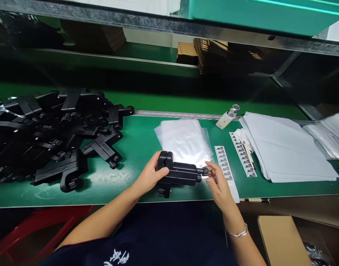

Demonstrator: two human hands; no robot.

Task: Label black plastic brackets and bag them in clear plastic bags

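My left hand (150, 175) is wrapped round the left end of a black plastic clamp-like bracket (183, 174), its thumb lying on top. The bracket lies sideways above the front edge of the bench. At its right end, a small knob (204, 171) sits between the thumb and fingers of my right hand (218, 184), which are curled about it. Just behind the bracket is a stack of clear plastic bags (183, 138). A strip of printed labels (224, 162) lies beside my right hand.
Many similar black brackets (75, 129) are heaped at the left. To the right are a small bottle (225, 120), a second label strip (243, 155), a pen (249, 156) and white sheets (285, 147). A metal-edged shelf (158, 24) overhangs the green bench (111, 184).
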